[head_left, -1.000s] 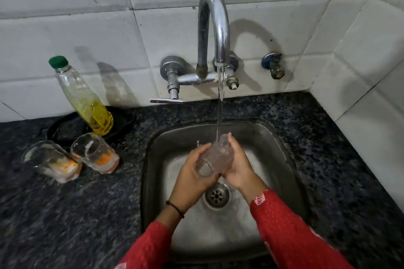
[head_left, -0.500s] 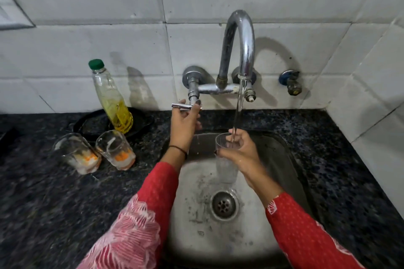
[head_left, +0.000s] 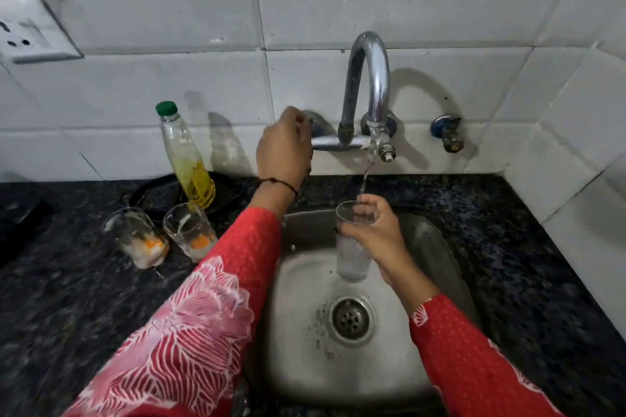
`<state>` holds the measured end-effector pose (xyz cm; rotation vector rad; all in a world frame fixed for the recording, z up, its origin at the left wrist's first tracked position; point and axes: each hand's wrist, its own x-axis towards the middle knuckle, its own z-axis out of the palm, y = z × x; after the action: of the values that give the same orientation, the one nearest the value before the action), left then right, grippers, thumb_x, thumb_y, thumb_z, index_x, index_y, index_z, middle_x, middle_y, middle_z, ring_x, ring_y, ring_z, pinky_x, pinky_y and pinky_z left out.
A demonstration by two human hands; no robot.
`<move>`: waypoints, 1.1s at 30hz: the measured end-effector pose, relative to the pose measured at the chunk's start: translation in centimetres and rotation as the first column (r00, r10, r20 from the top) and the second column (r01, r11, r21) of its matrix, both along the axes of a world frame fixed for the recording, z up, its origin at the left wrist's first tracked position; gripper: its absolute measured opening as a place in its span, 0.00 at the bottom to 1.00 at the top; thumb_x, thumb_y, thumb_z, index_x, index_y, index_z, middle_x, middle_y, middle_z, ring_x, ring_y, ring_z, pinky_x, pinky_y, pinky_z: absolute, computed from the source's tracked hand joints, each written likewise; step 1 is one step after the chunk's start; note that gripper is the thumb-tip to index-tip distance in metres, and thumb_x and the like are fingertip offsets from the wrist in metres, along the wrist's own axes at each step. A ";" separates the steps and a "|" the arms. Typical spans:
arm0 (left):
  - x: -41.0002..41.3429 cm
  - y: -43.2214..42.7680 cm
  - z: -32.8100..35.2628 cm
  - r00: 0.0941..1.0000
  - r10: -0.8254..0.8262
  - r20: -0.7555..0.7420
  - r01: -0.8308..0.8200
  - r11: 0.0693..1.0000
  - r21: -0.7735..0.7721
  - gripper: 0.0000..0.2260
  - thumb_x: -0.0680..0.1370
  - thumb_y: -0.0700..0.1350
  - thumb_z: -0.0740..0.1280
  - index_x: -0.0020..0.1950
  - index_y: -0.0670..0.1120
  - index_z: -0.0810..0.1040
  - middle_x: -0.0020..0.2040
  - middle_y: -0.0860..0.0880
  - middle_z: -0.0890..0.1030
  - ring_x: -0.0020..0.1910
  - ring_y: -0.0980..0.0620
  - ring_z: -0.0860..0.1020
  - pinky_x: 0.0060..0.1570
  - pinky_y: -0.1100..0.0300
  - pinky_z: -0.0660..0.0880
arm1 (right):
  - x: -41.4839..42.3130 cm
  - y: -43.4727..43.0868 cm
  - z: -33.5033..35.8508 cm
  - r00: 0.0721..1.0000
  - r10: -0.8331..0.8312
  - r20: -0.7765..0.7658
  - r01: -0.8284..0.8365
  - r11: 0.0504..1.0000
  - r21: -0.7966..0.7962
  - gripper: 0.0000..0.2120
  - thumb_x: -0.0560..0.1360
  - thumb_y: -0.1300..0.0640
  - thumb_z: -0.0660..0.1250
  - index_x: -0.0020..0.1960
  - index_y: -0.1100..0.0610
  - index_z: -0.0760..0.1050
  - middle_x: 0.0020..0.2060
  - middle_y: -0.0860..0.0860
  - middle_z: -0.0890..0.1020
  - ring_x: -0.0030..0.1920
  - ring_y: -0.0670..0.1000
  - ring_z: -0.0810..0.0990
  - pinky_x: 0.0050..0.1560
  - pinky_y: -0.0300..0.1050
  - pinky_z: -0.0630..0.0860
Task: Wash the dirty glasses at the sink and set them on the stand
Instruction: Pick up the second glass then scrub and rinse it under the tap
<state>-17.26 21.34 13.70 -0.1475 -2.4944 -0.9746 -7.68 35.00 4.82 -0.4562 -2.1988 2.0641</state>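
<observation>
Left hand (head_left: 284, 149) is now sitting higher, curling round the tap (head_left: 371, 78) valve; right hand (head_left: 379, 234) is gripping the wet glass (head_left: 352, 257) alone, risking a slip into the sink (head_left: 440, 244).

One clear glass (head_left: 352, 256) upright above the sink (head_left: 305, 359), two soiled glasses (head_left: 137, 240) (head_left: 191, 234) beside.

The right grip (head_left: 374, 235) holds a clear glass (head_left: 352, 259) upright under the running tap (head_left: 368, 78), which the left grip (head_left: 284, 150) grasps (two dirty glasses (head_left: 189, 232) stand on the tabletop (head_left: 67, 315)).
</observation>
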 end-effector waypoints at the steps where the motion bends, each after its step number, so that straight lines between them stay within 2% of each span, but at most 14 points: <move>1: -0.1 0.1 0.9 0.999 -0.040 -0.010 0.040 0.996 0.077 0.08 0.80 0.48 0.61 0.49 0.45 0.77 0.39 0.45 0.83 0.36 0.47 0.80 0.40 0.53 0.77 | 0.2 -0.1 0.2 1.000 0.003 -0.001 -0.003 1.000 -0.001 0.29 0.65 0.65 0.76 0.62 0.53 0.70 0.51 0.49 0.78 0.49 0.43 0.77 0.44 0.37 0.75; 5: 1.6 0.0 -0.6 0.975 -0.216 0.057 0.204 0.965 0.163 0.06 0.79 0.44 0.63 0.48 0.43 0.77 0.39 0.46 0.82 0.37 0.48 0.81 0.40 0.52 0.79 | 1.4 -0.5 0.3 1.000 0.003 -0.016 -0.003 1.000 -0.017 0.28 0.65 0.66 0.76 0.61 0.55 0.70 0.49 0.49 0.78 0.47 0.44 0.78 0.49 0.39 0.76; 8: 5.6 -0.1 -6.3 0.939 -0.308 0.156 0.239 0.906 0.349 0.03 0.79 0.42 0.63 0.46 0.46 0.75 0.36 0.51 0.79 0.34 0.50 0.79 0.38 0.54 0.79 | 3.0 -0.5 -0.7 1.000 -0.010 -0.022 0.009 1.000 -0.024 0.23 0.66 0.64 0.76 0.57 0.54 0.71 0.47 0.50 0.79 0.46 0.46 0.79 0.49 0.41 0.77; 10: 9.0 0.0 -9.9 0.862 -0.408 0.300 0.242 0.853 0.463 0.04 0.79 0.41 0.62 0.47 0.47 0.76 0.38 0.52 0.79 0.37 0.52 0.78 0.37 0.58 0.78 | 4.2 -0.4 -1.9 0.999 -0.049 0.023 0.050 0.997 -0.063 0.17 0.68 0.58 0.75 0.53 0.52 0.72 0.46 0.51 0.80 0.44 0.47 0.79 0.47 0.44 0.77; 12: 12.1 0.0 -12.4 0.738 -0.498 0.456 0.224 0.818 0.531 0.07 0.81 0.43 0.61 0.51 0.44 0.78 0.44 0.50 0.79 0.42 0.54 0.76 0.39 0.68 0.74 | 5.4 -0.7 -3.4 0.981 -0.124 0.151 0.144 0.981 -0.129 0.14 0.67 0.49 0.74 0.49 0.51 0.75 0.47 0.53 0.83 0.45 0.51 0.81 0.45 0.50 0.79; 13: 13.4 -0.1 -13.0 0.676 -0.526 0.516 0.175 0.795 0.581 0.09 0.81 0.45 0.60 0.54 0.43 0.78 0.46 0.49 0.79 0.42 0.55 0.76 0.39 0.71 0.73 | 5.9 -1.0 -4.1 0.962 -0.155 0.226 0.198 0.963 -0.183 0.14 0.66 0.46 0.73 0.47 0.52 0.77 0.47 0.54 0.84 0.45 0.53 0.82 0.44 0.51 0.79; 15: 15.2 -0.5 -13.3 0.576 -0.587 0.569 0.058 0.724 0.687 0.10 0.81 0.49 0.61 0.55 0.45 0.78 0.50 0.48 0.81 0.44 0.55 0.78 0.41 0.67 0.75 | 6.9 -1.5 -5.5 0.901 -0.166 0.401 0.309 0.894 -0.324 0.16 0.67 0.44 0.72 0.48 0.54 0.80 0.45 0.55 0.84 0.43 0.55 0.83 0.42 0.50 0.80; 17: 16.1 -1.5 -13.2 0.538 -0.581 0.610 0.038 0.740 0.672 0.07 0.79 0.51 0.65 0.53 0.51 0.77 0.48 0.51 0.80 0.41 0.56 0.79 0.41 0.60 0.76 | 8.1 -2.1 -6.6 0.834 -0.101 0.543 0.402 0.786 -0.471 0.19 0.70 0.43 0.70 0.52 0.57 0.79 0.46 0.57 0.84 0.43 0.57 0.83 0.40 0.49 0.81; 19: 16.8 -2.5 -13.3 0.511 -0.577 0.637 0.042 0.757 0.652 0.13 0.74 0.50 0.71 0.58 0.52 0.75 0.52 0.51 0.80 0.45 0.54 0.79 0.41 0.57 0.77 | 9.0 -2.9 -7.5 0.815 -0.010 0.579 0.432 0.677 -0.596 0.23 0.72 0.42 0.67 0.57 0.60 0.77 0.50 0.60 0.83 0.47 0.59 0.83 0.39 0.51 0.81; 21: 17.6 -3.4 -13.5 0.573 -0.532 0.623 0.099 0.800 0.592 0.24 0.71 0.46 0.75 0.63 0.51 0.71 0.58 0.51 0.76 0.50 0.55 0.78 0.43 0.63 0.77 | 9.6 -3.9 -7.8 0.819 0.044 0.572 0.429 0.615 -0.662 0.25 0.75 0.41 0.63 0.58 0.62 0.76 0.49 0.62 0.83 0.47 0.60 0.83 0.40 0.52 0.81; 24: 18.6 -4.5 -13.9 0.710 -0.414 0.569 0.145 0.877 0.458 0.29 0.68 0.43 0.77 0.67 0.49 0.69 0.61 0.49 0.75 0.55 0.57 0.75 0.47 0.75 0.72 | 9.9 -5.3 -7.7 0.816 0.102 0.569 0.395 0.621 -0.677 0.26 0.75 0.38 0.61 0.54 0.61 0.77 0.38 0.59 0.84 0.35 0.56 0.84 0.32 0.47 0.81; 27: 19.4 -5.4 -13.8 0.791 -0.334 0.512 0.048 0.869 0.493 0.30 0.66 0.43 0.78 0.65 0.47 0.70 0.59 0.48 0.77 0.58 0.53 0.76 0.54 0.68 0.72 | 9.9 -5.5 -7.2 0.808 0.199 0.555 0.255 0.731 -0.633 0.26 0.76 0.35 0.56 0.50 0.58 0.76 0.33 0.56 0.85 0.30 0.53 0.84 0.28 0.43 0.80; 30: 19.7 -6.2 -13.2 0.833 -0.290 0.471 -0.001 0.851 0.525 0.32 0.61 0.47 0.81 0.61 0.48 0.71 0.58 0.49 0.78 0.58 0.52 0.77 0.58 0.61 0.74 | 10.0 -5.5 -6.4 0.814 0.223 0.536 0.142 0.818 -0.557 0.23 0.78 0.38 0.56 0.52 0.58 0.72 0.42 0.56 0.83 0.31 0.52 0.83 0.25 0.45 0.79; 33: 20.2 -6.7 -12.4 0.843 -0.282 0.458 0.017 0.864 0.502 0.33 0.58 0.53 0.80 0.59 0.51 0.71 0.58 0.50 0.77 0.58 0.53 0.77 0.59 0.57 0.75 | 10.2 -5.3 -6.0 0.877 0.118 0.465 0.092 0.910 -0.404 0.15 0.79 0.47 0.60 0.58 0.58 0.70 0.47 0.56 0.78 0.25 0.48 0.75 0.26 0.50 0.80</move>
<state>2.94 14.60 1.28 0.0930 -2.6207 -1.8951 2.48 29.72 -1.20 -1.1090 -1.9466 2.6710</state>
